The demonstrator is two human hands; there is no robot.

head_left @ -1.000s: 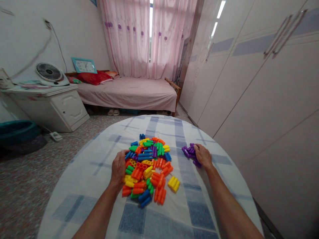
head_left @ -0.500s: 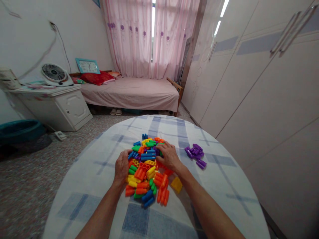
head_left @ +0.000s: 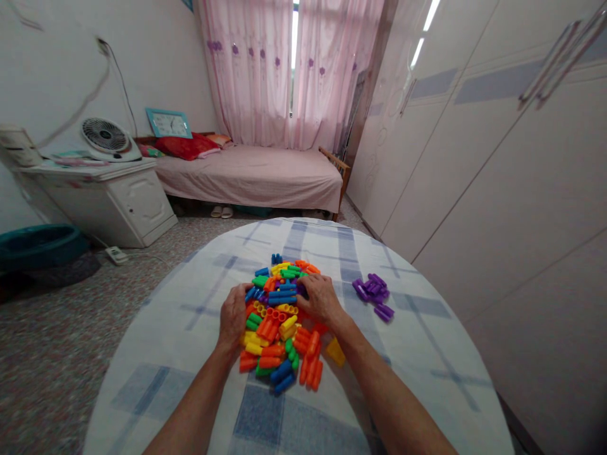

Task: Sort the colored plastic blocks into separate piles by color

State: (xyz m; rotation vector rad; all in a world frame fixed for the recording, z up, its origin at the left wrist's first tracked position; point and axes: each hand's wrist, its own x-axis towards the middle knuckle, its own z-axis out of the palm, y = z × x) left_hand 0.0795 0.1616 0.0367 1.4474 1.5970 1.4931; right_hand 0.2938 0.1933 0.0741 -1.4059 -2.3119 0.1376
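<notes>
Coloured pieces (head_left: pixel 270 324) heaped on the tabletop (head_left: pixel 427 347); left hand (head_left: pixel 234 314), fingers curved at their edge; right hand (head_left: pixel 322 298), fingers bent over a purple piece (head_left: pixel 302 290); either grip indeterminable.

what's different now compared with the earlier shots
The right hand let go of the purple pieces and moved left to the right side of the mixed pile; whether it grips anything is unclear. The left hand stayed at the pile's left edge.

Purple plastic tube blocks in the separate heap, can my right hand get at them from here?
Probably yes: the purple plastic tube blocks lie to the right of your right hand, with only checked tablecloth showing between.
</notes>
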